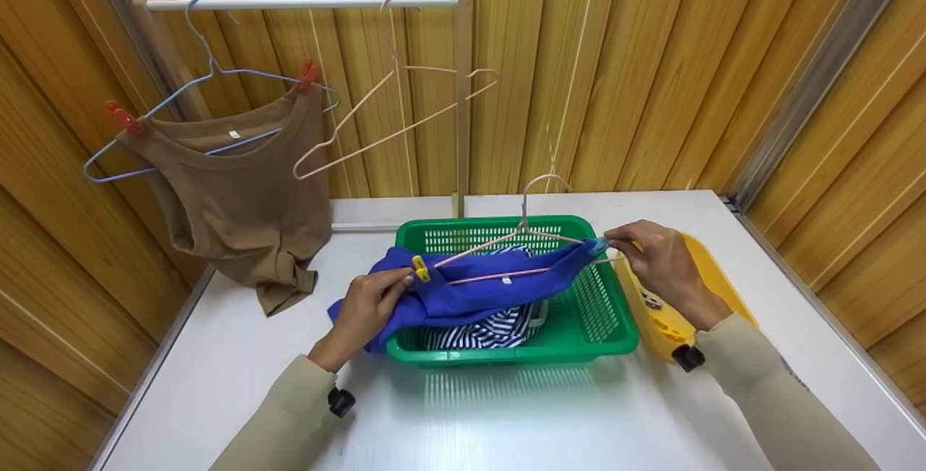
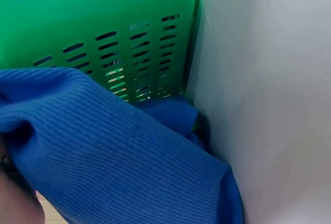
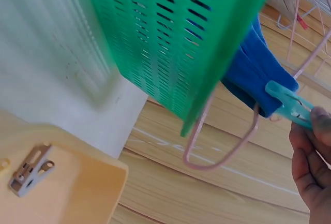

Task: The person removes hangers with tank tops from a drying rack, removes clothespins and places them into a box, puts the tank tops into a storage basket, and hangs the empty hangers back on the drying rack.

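A blue ribbed top (image 1: 463,294) hangs over a pink hanger (image 1: 499,239) above the green basket (image 1: 506,355). One shoulder is fixed by a yellow clothespin (image 1: 421,269). Just beside that pin, my left hand (image 1: 369,308) grips the shoulder of the top. At the other shoulder, the thumb and fingers of my right hand (image 1: 655,261) pinch a light-blue clothespin (image 3: 291,105), whose tip is on the fabric and the hanger wire. Striped black-and-white cloth (image 1: 485,330) lies in the basket. In the left wrist view the top hides most of the left hand.
A yellow tray (image 1: 712,276) with clothespins, one grey clothespin (image 3: 32,169) among them, stands right of the basket. On the rack (image 1: 304,3) at the left hang a brown top (image 1: 246,181) on a blue hanger with red clothespins and a bare pink hanger (image 1: 394,131).
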Available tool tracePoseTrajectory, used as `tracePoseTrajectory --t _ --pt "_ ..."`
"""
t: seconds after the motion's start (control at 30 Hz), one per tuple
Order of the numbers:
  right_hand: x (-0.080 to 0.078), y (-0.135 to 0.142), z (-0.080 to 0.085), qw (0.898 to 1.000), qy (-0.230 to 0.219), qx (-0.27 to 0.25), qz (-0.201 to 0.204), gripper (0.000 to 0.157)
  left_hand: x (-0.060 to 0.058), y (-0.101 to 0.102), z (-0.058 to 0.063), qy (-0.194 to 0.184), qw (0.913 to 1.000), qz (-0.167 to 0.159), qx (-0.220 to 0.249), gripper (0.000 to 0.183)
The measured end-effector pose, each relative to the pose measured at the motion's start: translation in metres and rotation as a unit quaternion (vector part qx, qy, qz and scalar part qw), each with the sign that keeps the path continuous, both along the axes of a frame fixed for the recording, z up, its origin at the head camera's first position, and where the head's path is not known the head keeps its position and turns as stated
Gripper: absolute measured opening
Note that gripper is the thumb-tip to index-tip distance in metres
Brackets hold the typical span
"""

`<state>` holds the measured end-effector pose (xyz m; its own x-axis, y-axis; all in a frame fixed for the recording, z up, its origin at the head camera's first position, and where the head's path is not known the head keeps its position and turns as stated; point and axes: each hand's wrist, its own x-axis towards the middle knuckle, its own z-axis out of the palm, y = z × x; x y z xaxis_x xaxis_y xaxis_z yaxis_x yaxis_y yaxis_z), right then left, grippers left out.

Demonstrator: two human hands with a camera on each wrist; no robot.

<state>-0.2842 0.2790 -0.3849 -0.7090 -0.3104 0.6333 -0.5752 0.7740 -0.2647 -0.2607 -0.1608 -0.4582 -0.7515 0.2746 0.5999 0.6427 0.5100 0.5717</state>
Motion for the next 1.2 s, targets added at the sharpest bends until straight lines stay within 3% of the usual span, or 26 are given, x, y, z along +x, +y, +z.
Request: tracePoseTrajectory --t 0.23,0.43,0.53,0.7,1.0,1.1,1.2 --pt "0.003 0.023 0.019 0.999 0.01 -0.026 -0.034 0.017 0.001 0.0 0.001 0.0 1.0 0.004 0.003 0.021" --pt "-0.001 0.044 0.016 0.99 -0.087 -0.028 -0.104 0.033 0.001 0.0 -0.001 0.007 0.9999 0.006 0.006 0.021" --pt "-0.005 0.055 0.007 0.978 -0.169 -0.001 -0.123 0.04 0.001 0.0 -0.002 0.011 0.9999 0.005 0.006 0.021" --pt "-0.01 0.07 -0.015 0.943 -0.3 0.062 -0.133 0.046 0.001 0.001 -0.003 0.008 0.9999 0.002 0.009 0.021" --pt "-0.018 0.077 -0.042 0.898 -0.405 0.126 -0.121 0.042 0.001 0.003 -0.003 0.013 0.9999 0.002 0.01 0.02" --pt "-0.017 0.076 -0.041 0.895 -0.411 0.125 -0.119 0.044 0.001 0.003 -0.002 0.007 0.9999 0.002 0.011 0.02" --pt "-0.014 0.073 -0.034 0.904 -0.39 0.124 -0.12 0.045 0.001 0.002 -0.001 0.003 0.9999 0.006 0.011 0.02"
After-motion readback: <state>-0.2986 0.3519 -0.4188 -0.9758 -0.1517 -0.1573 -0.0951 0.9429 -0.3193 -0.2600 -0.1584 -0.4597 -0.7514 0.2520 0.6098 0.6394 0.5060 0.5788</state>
